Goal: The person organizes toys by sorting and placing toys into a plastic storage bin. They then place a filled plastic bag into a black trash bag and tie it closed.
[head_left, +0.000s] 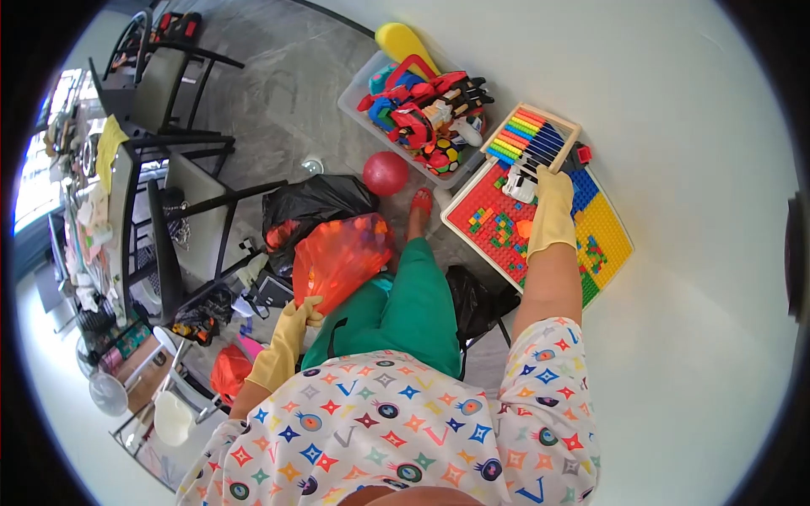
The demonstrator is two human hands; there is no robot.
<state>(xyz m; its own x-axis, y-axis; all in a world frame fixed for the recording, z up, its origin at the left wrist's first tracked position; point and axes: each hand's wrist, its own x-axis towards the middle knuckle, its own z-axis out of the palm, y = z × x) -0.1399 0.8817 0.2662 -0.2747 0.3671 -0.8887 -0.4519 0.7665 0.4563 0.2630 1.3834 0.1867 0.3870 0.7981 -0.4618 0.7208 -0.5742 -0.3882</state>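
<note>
At wht toy, R hand half curled; L hand gripping red bag.

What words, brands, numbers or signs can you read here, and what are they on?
"V": printed several times on the patterned shirt.
No writing can be made out on the red-orange bag, white toy, abacus or brick board.
Any markings on the piled toys are too small or blurred to read.

Toy bin left of brick board — abacus seemingly on the board.
</note>
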